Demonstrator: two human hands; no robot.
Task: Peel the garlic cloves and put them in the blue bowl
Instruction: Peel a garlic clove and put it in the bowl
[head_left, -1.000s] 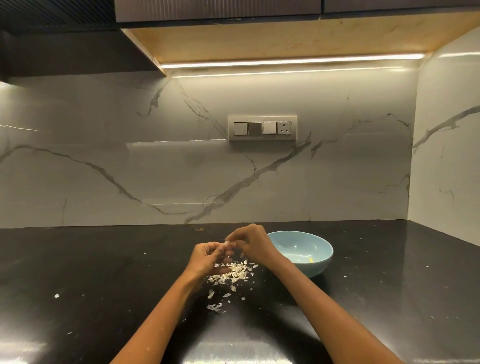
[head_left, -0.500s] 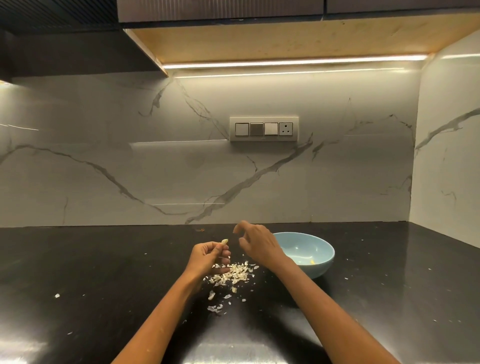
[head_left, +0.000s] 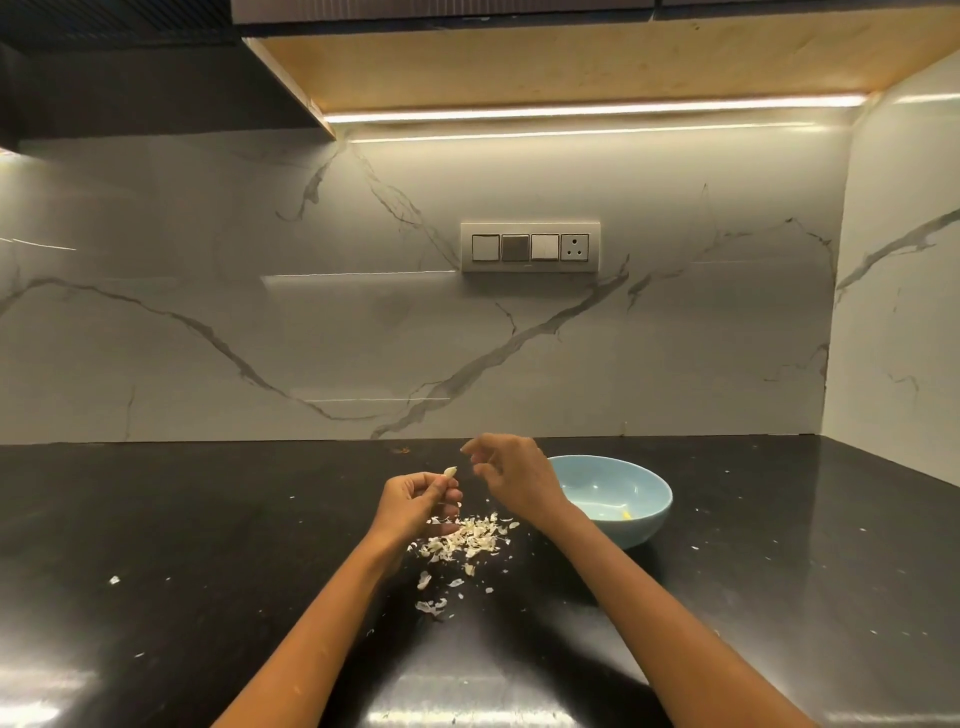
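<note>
On the left, the left hand (head_left: 415, 501) pinches a garlic clove (head_left: 450, 472) between thumb and fingertips, the pale tip poking up above the fingers. A second ago both hands met over that clove; now they have drawn apart, which I read as a strip of skin just torn away. Below and between the hands lies the pile of peels (head_left: 470, 535), spread on the black countertop (head_left: 156, 545) with stray flakes trailing toward the viewer. The right hand (head_left: 511, 475) hovers just beside the clove with its fingers loosely curled (whether a scrap of skin sits in the fingertips is too small to tell). Further right, partly behind that wrist, stands the blue bowl (head_left: 649, 493), with a small yellowish bit (head_left: 627, 515) on its floor. The clove looks close to bare, so dropping it into the bowl seems the likely next step.
</note>
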